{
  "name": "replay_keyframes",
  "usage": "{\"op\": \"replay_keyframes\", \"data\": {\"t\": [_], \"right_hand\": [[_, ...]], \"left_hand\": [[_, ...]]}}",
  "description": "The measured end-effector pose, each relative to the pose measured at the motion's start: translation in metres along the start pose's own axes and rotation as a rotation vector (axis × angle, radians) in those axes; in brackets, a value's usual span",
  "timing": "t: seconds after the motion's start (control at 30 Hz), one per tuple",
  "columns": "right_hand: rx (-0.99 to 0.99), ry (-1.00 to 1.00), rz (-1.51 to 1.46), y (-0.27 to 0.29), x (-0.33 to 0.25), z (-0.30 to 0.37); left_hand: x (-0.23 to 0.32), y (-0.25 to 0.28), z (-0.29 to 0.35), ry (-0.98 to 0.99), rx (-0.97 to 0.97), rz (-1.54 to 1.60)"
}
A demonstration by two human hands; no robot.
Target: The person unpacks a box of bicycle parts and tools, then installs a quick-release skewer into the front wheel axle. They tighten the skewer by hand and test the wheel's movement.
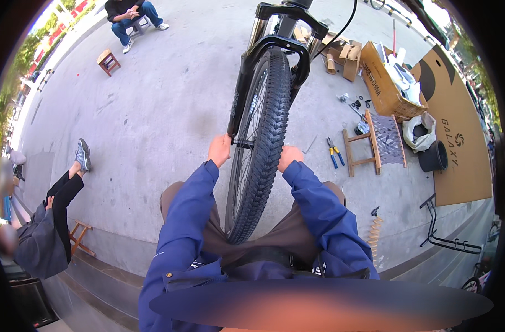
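A bicycle front wheel with a knobbly black tyre (267, 127) stands upright between my knees, inside a black suspension fork (242, 91). On the wheel's left side, my left hand (219, 149) is closed at the lower end of the fork leg, beside the hub (244, 144). My right hand (290, 157) is on the other side, close against the tyre at about hub height. Its fingers look curled, but the tyre hides their tips and whatever they hold.
Pliers (335, 152) with blue and yellow handles lie right of the wheel, near a small folding stool (385, 138). Beyond are an open cardboard box (382, 83), a black bucket (433, 157) and a large cardboard sheet (462, 160). People sit at far left (42, 238) and back left (131, 16), near a wooden stool (108, 62).
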State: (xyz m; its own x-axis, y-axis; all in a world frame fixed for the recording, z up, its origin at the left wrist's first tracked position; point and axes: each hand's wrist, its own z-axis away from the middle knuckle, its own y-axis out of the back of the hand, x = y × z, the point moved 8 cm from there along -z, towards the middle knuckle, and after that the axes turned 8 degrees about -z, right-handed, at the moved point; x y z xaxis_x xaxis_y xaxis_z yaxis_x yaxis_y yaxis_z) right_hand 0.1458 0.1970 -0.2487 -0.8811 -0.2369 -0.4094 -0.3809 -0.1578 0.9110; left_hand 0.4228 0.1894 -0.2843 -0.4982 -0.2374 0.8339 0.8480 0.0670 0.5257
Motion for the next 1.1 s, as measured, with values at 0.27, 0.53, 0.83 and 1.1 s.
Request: {"op": "replay_keyframes", "data": {"t": [0.27, 0.53, 0.83, 1.1], "right_hand": [[-0.017, -0.059, -0.05, 0.005, -0.001, -0.006], [-0.134, -0.094, -0.302, 0.017, 0.008, -0.009], [0.735, 0.218, -0.963, 0.239, -0.049, -0.067], [0.942, 0.13, -0.808, 0.262, -0.07, -0.076]], "left_hand": [[-0.006, 0.0, -0.004, -0.033, -0.033, 0.011], [-0.008, 0.015, 0.002, 0.199, 0.009, 0.132], [0.293, 0.098, -0.001, -0.669, 0.339, -0.048], [0.347, 0.083, -0.026, -0.643, 0.467, -0.066]]}}
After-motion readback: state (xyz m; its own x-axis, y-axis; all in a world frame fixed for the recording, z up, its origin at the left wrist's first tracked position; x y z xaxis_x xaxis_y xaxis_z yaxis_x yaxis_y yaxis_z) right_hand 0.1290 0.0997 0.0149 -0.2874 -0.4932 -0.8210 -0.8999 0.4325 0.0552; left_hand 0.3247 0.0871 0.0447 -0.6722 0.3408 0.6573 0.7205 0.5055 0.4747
